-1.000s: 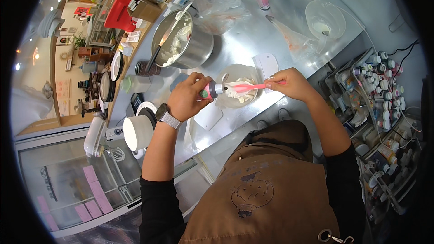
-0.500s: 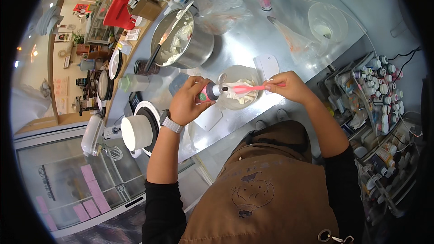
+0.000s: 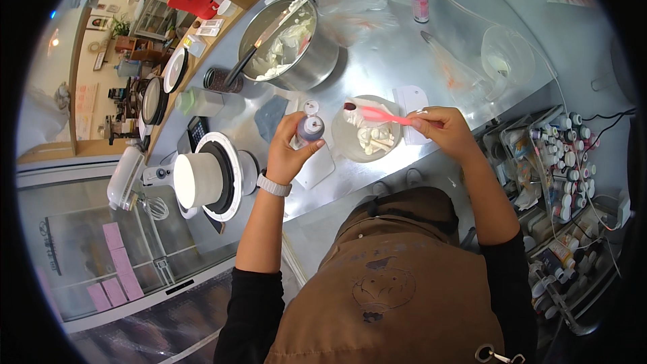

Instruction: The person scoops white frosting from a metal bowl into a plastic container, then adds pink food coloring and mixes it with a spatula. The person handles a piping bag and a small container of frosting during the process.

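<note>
My left hand (image 3: pixel 290 145) is wrapped round a small bottle of food colouring (image 3: pixel 311 128), its flip cap (image 3: pixel 311 107) raised. The bottle stands tilted upward, left of a clear bowl (image 3: pixel 346 149) holding white cream (image 3: pixel 375 140). Over the bowl, my right hand (image 3: pixel 443 129) grips a pink spatula (image 3: pixel 392 118) by its handle. Cream coats the spatula's blade, and a dark red blob (image 3: pixel 350 106) sits at its tip. A white scraper (image 3: pixel 410 102) lies beside the bowl, and another pale scraper (image 3: pixel 316 168) lies under my left hand.
A large steel pot (image 3: pixel 322 61) holds cream and a long palette knife (image 3: pixel 280 24). At left, a white cake (image 3: pixel 197 180) stands on a turntable near a hand mixer (image 3: pixel 128 182). A pink bottle (image 3: pixel 420 3) and a piping bag (image 3: pixel 455 64) lie farther back. Racked colour bottles (image 3: pixel 566 155) stand right.
My left hand has moved left from the spatula, and the bottle has turned from tipped sideways to mouth-up. Dark red colouring now shows on the spatula's tip. The whole view has shifted slightly.
</note>
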The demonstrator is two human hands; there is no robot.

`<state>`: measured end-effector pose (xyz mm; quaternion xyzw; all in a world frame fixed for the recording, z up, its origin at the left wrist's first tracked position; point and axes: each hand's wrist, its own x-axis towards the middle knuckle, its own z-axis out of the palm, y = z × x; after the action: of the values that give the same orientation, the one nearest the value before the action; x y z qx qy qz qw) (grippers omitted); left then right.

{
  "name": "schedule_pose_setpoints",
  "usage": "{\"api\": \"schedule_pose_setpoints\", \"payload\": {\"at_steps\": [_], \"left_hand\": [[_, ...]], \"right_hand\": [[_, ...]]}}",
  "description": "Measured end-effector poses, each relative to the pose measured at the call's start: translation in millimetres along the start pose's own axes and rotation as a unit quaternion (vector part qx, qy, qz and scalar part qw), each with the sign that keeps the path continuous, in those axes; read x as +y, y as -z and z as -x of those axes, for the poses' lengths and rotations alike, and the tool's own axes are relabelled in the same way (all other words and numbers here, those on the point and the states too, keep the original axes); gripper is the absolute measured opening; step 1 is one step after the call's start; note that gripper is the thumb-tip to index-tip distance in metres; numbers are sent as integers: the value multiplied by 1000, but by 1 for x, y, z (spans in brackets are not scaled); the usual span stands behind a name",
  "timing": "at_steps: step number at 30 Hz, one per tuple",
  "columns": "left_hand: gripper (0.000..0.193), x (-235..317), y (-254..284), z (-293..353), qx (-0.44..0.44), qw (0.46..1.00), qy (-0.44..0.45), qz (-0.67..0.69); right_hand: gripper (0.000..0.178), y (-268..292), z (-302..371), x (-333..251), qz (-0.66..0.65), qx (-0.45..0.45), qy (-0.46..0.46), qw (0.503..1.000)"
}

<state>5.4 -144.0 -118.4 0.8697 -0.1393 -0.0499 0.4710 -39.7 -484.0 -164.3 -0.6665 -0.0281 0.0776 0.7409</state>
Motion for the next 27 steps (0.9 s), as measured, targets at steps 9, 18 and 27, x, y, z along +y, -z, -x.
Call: {"api": "schedule_pose_setpoints", "payload": {"at_steps": [9,18,27], "left_hand": [[50,-100,2,-9,190,945,142,226],[50,-85,-9,-19,197,962,111,154],[51,2,-33,-83,16,984,5,179]], "right_hand": [[17,-8,16,-41,280,81,20,956],[16,-41,28,-53,502,141,162,837],[16,-46,38,-21,595,139,117,783]]}}
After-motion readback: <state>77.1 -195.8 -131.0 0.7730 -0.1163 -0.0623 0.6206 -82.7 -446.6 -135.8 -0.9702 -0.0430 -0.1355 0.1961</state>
